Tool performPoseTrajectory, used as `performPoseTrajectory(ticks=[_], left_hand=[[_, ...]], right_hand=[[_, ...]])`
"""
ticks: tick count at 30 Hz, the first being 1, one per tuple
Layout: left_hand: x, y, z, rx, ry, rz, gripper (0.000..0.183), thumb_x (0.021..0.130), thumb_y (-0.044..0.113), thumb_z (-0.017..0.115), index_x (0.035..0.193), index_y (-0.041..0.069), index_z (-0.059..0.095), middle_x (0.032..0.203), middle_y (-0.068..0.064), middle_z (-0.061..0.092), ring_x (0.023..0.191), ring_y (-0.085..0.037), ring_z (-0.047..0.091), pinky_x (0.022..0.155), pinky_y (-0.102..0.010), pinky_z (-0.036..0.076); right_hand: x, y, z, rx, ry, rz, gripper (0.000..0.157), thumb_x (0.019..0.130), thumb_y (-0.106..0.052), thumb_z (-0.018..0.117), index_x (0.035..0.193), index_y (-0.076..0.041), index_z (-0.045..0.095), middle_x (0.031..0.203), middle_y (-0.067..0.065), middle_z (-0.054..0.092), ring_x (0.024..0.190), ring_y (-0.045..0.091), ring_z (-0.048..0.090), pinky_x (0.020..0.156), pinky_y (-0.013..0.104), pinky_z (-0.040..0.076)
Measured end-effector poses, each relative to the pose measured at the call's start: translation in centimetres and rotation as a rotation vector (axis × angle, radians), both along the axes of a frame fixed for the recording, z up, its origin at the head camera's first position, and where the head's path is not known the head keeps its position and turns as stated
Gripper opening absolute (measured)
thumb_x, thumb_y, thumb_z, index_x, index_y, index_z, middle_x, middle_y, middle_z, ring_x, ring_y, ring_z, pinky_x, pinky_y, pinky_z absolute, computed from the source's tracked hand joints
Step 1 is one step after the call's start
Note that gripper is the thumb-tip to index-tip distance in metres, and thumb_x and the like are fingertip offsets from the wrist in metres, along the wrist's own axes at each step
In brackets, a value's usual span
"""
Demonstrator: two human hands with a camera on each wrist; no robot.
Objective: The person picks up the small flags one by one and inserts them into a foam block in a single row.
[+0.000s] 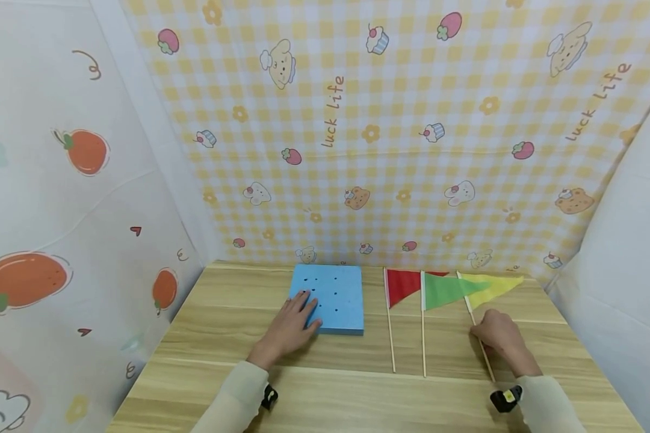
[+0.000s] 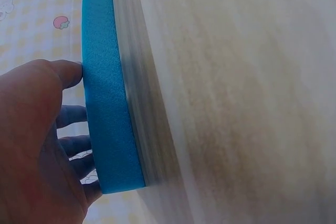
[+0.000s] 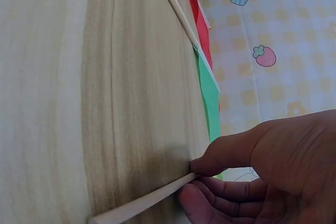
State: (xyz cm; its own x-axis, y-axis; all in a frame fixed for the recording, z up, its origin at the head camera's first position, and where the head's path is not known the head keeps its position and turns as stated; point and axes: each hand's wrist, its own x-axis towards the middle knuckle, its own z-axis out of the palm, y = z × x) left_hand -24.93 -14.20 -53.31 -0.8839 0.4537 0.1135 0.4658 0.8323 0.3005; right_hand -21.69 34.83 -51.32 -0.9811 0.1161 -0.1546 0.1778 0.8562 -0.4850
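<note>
A blue foam block point(image 1: 346, 300) with several small holes in its top lies flat on the table. My left hand point(image 1: 290, 328) rests on its left side with the fingers spread; the left wrist view shows the block's thick side point(image 2: 107, 87) beside the thumb. To the right, my right hand point(image 1: 499, 337) pinches the wooden stick of a yellow triangular flag point(image 1: 487, 288). In the right wrist view, thumb and fingers close around that stick point(image 3: 147, 200). Left of it lie a green flag point(image 1: 446, 290) and a red flag point(image 1: 403, 285), both on thin sticks.
The wood-grain table point(image 1: 346, 397) carries everything. Behind it hangs a yellow checked cloth point(image 1: 390, 180) with cartoon prints. White cloth walls stand at the left point(image 1: 114, 210) and right point(image 1: 623, 240). The yellow flag's tip overlaps nothing to its right.
</note>
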Motion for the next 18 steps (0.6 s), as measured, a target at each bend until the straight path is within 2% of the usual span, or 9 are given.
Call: performPoseTrajectory(ticks=[5,11,18], left_hand=[[0.00,0.04,0.01,0.004,-0.003,0.003,0.059,0.111,0.039,0.055,0.158,0.004,0.050,0.171,-0.023,0.035,0.162,-0.044,0.029,0.131,-0.062,0.026],[0.09,0.03,0.12,0.011,-0.007,0.006,0.059,0.111,0.038,0.056,0.158,0.003,0.051,0.171,-0.023,0.036,0.161,-0.044,0.029,0.131,-0.062,0.026],[0.03,0.05,0.19,0.018,-0.008,0.006,0.058,0.111,0.038,0.056,0.157,0.003,0.051,0.170,-0.023,0.036,0.161,-0.044,0.029,0.130,-0.062,0.027]], right_hand=[[-0.09,0.23,-0.06,-0.013,-0.017,-0.016,0.030,0.085,-0.009,0.064,0.058,-0.012,0.051,0.049,0.000,0.053,0.045,0.013,0.056,0.046,0.024,0.041],[-0.25,0.61,-0.30,-0.063,-0.029,-0.058,0.028,0.087,-0.013,0.068,0.062,-0.009,0.056,0.054,0.004,0.060,0.048,0.014,0.061,0.047,0.026,0.046],[-0.46,1.02,-0.02,-0.068,-0.011,-0.045,0.027,0.085,-0.015,0.072,0.063,-0.006,0.060,0.053,0.003,0.060,0.047,0.013,0.060,0.048,0.026,0.047]])
